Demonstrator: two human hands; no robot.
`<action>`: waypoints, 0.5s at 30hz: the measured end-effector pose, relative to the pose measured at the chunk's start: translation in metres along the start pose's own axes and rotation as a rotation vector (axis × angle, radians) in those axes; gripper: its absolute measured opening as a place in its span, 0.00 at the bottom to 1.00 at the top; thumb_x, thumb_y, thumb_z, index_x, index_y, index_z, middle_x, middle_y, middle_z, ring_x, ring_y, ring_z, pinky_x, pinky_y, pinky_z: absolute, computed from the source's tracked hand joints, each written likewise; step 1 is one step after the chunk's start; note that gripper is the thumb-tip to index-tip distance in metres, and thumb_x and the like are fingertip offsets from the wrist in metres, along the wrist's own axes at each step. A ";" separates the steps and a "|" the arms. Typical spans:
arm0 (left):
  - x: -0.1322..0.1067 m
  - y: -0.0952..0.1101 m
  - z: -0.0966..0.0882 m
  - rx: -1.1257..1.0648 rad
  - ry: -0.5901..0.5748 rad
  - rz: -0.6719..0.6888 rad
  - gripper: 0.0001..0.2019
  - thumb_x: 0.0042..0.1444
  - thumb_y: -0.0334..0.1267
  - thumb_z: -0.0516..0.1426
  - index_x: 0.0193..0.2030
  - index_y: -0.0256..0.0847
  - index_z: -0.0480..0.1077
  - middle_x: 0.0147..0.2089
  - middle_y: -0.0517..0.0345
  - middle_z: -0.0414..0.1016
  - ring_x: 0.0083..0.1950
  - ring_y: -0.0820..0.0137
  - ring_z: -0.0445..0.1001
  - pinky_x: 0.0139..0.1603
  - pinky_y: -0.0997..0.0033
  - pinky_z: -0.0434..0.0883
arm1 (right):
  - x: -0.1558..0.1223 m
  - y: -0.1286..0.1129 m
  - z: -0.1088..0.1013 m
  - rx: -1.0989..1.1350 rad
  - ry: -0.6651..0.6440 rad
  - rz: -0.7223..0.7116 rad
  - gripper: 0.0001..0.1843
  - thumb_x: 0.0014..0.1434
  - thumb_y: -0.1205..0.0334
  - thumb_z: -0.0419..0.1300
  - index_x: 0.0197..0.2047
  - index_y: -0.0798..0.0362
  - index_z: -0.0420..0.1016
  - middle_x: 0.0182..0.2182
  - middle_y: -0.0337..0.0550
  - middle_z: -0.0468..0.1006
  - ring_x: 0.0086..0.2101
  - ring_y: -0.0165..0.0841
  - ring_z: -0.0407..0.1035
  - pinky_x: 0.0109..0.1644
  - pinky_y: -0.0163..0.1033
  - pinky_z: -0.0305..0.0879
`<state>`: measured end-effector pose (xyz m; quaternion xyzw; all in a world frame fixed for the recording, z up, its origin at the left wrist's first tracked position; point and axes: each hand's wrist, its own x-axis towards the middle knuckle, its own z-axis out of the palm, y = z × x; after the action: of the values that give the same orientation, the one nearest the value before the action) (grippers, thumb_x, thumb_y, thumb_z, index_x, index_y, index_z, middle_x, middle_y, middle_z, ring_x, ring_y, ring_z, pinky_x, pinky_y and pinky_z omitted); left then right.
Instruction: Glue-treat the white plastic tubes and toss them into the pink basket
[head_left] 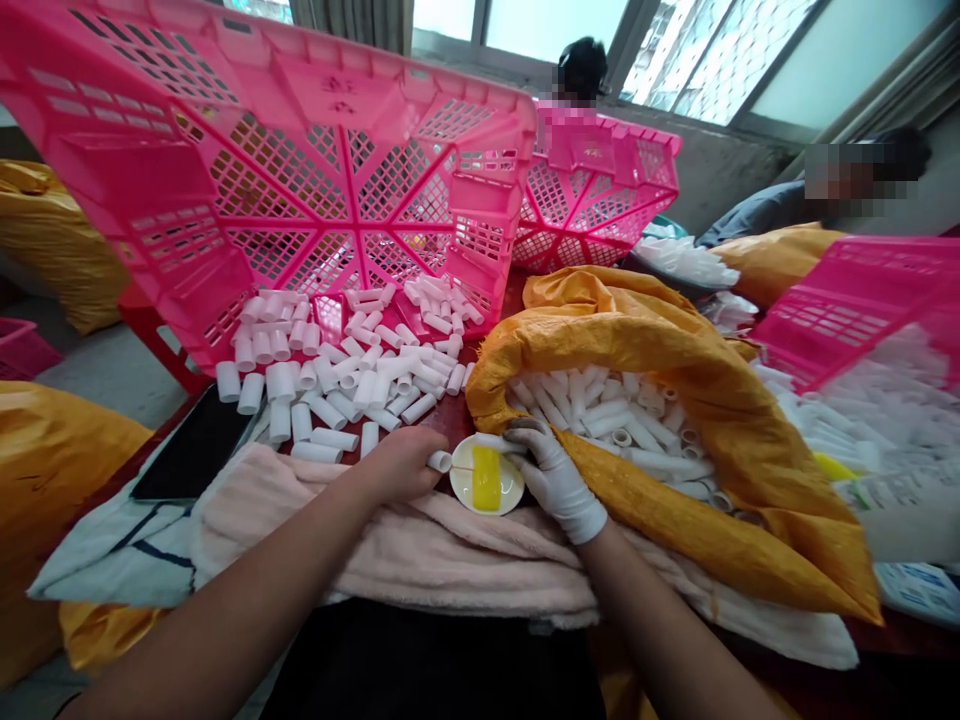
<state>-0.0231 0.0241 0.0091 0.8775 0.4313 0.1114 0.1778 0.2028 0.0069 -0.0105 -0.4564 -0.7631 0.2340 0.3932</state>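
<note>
While poised at the small dish (512, 491), left hand (401, 465) is gripping a short white tube (440, 461), fist closed; gloved right hand (556, 482) is pinching a second tube (495, 441) beside the yellow sack (675, 350).

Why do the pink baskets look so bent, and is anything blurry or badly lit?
Head view: the wide lens bows the big pink basket and stretches the forearms; soft daylight from the windows leaves no hard shadows; the left hand and gloved right hand, each on a white tube, look sharp; pixelated patches mask two spots at the back.
</note>
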 end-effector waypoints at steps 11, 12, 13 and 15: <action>0.000 0.001 0.000 0.015 -0.001 0.005 0.05 0.45 0.32 0.49 0.22 0.40 0.63 0.25 0.60 0.68 0.28 0.72 0.65 0.28 0.74 0.58 | -0.004 0.003 -0.001 0.006 0.031 0.025 0.10 0.56 0.64 0.53 0.43 0.51 0.66 0.45 0.45 0.66 0.48 0.36 0.61 0.54 0.46 0.56; 0.000 0.001 0.000 0.020 -0.004 0.004 0.05 0.45 0.31 0.49 0.22 0.40 0.63 0.25 0.60 0.68 0.29 0.72 0.66 0.29 0.74 0.58 | -0.005 0.003 -0.001 -0.009 0.019 0.073 0.11 0.57 0.63 0.52 0.45 0.52 0.65 0.45 0.46 0.67 0.47 0.36 0.61 0.54 0.47 0.57; -0.001 0.001 0.000 0.027 -0.006 0.003 0.04 0.44 0.31 0.49 0.23 0.40 0.64 0.26 0.60 0.68 0.29 0.72 0.66 0.29 0.74 0.59 | -0.005 0.003 -0.001 -0.026 0.009 0.111 0.12 0.57 0.64 0.51 0.46 0.52 0.65 0.44 0.46 0.68 0.46 0.36 0.63 0.53 0.47 0.58; -0.001 0.001 0.001 0.037 -0.011 0.001 0.04 0.43 0.31 0.50 0.23 0.40 0.64 0.27 0.59 0.69 0.30 0.71 0.66 0.30 0.74 0.59 | -0.006 0.003 -0.001 -0.043 0.017 0.113 0.11 0.57 0.65 0.51 0.44 0.53 0.66 0.40 0.46 0.70 0.43 0.35 0.64 0.51 0.47 0.60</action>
<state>-0.0229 0.0228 0.0088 0.8814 0.4319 0.0987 0.1638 0.2069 0.0032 -0.0143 -0.5089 -0.7377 0.2355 0.3761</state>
